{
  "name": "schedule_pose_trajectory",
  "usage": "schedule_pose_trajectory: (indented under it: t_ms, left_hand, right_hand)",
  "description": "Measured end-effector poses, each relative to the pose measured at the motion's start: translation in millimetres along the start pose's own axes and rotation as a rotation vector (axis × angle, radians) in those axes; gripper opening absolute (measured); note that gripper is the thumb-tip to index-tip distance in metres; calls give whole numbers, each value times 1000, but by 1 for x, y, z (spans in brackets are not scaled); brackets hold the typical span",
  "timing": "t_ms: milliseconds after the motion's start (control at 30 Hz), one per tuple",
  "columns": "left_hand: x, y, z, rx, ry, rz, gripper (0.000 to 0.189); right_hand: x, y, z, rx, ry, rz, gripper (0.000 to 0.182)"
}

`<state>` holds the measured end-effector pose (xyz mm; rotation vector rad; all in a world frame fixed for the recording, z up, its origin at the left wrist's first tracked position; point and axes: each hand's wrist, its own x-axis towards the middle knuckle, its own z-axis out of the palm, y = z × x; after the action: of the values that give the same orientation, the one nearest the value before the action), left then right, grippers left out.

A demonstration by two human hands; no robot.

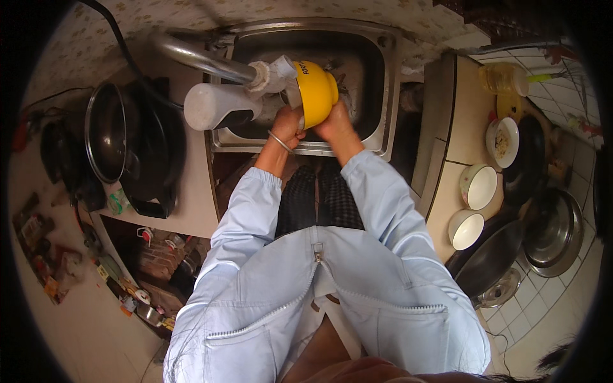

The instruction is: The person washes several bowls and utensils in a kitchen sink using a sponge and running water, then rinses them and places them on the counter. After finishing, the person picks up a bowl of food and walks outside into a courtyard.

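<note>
A yellow bowl (317, 93) is tilted on its side under the white outlet of the faucet (220, 64), over the stainless steel sink (366, 105). My left hand (289, 125), with a bangle on the wrist, is at the near left rim of the bowl; its fingers are partly hidden. My right hand (334, 123) grips the bowl's near right side and underside. The bowl hides part of the basin, where small dark bits lie.
Right of the sink, a white bowl with food bits (501, 142), a patterned bowl (479, 186) and a small white bowl (466, 230) stand on the counter beside dark pans. Left are a metal pan (106, 134) and a white faucet heater body (210, 106).
</note>
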<state>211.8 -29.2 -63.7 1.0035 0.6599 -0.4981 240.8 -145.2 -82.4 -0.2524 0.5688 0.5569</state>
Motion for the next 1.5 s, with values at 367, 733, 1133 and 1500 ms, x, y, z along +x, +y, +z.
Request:
schedule_pose_trajectory:
  t_ms: [367, 733, 1133, 1500]
  left_hand:
    - [-4, -6, -27, 359, 317, 211, 24]
    - [15, -20, -20, 515, 379, 249, 27]
    - [10, -1, -51, 1096, 539, 489, 45]
    - [42, -6, -56, 889, 218, 359, 31]
  right_hand:
    - [14, -24, 26, -626, 199, -101, 32]
    - [-17, 0, -18, -222, 195, -37, 33]
    - [-53, -42, 28, -1061, -48, -66, 80]
    - [-74, 4, 94, -1803, 221, -717, 76]
